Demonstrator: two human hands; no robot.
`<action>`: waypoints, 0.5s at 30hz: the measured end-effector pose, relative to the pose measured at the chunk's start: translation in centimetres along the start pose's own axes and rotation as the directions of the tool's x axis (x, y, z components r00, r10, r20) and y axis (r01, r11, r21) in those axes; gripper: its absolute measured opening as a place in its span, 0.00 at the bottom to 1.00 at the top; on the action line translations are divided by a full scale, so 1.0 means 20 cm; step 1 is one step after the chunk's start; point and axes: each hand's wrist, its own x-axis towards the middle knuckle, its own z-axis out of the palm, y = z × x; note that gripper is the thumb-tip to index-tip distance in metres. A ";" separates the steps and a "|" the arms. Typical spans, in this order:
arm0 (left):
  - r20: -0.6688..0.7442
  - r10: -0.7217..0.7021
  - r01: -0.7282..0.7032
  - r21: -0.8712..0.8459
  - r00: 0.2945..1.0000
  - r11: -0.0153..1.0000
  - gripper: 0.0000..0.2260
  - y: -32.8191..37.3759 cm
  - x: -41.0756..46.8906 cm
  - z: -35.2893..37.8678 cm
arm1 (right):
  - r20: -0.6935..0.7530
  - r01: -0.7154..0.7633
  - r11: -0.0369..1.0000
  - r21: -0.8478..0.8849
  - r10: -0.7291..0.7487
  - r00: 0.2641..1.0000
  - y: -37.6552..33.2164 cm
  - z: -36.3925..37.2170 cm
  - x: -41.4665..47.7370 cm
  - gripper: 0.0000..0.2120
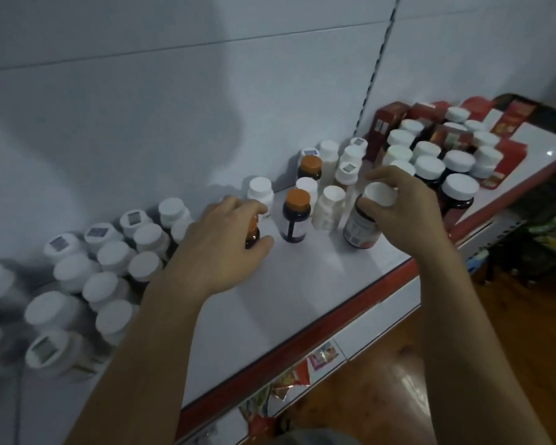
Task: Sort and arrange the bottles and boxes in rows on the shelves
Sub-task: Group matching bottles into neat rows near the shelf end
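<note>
Lowest in the frame, the shelf's red front edge (334,311) runs diagonally from bottom centre up to the right, with torn labels (323,356) on the strip under it and the wooden floor (398,374) beyond. Between the two forearms the white shelf (289,284) is bare, the widest open patch, reaching from the edge up to the hands.

The left hand (222,245), at centre frame, has fingers and thumb curled round a small brown orange-capped bottle (253,235), mostly hidden under the palm. The right hand (405,203), right of centre, grips a dark white-capped bottle (365,228) from above, fingers wrapped over the cap. Whether its base touches the shelf cannot be told.

Between the hands a second orange-capped bottle (297,216) stands upright and apart from both. White bottles (109,261) crowd the left of the frame; dark white-capped bottles (456,191) and red boxes (394,122) fill the upper right. Behind them all is the white back panel (174,107).
</note>
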 end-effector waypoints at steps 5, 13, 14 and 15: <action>0.059 -0.088 0.089 -0.018 0.994 0.996 0.22 0.00 0.05 0.06 | 0.013 0.036 0.997 -0.073 -0.035 0.999 0.09 -0.11 0.16 0.14; 0.073 -0.169 0.171 -0.022 0.983 0.985 0.25 -0.04 0.11 0.10 | 0.093 0.352 0.936 0.025 -0.352 0.931 -0.06 0.19 0.11 0.12; 0.073 -0.170 0.172 -0.022 0.983 0.985 0.25 -0.05 0.11 0.10 | 0.182 0.375 0.927 0.000 -0.369 0.912 -0.08 0.24 0.11 0.14; 0.069 -0.168 0.170 -0.022 0.983 0.985 0.25 -0.06 0.11 0.10 | 0.245 0.405 0.913 -0.045 -0.383 0.891 -0.09 0.29 0.11 0.17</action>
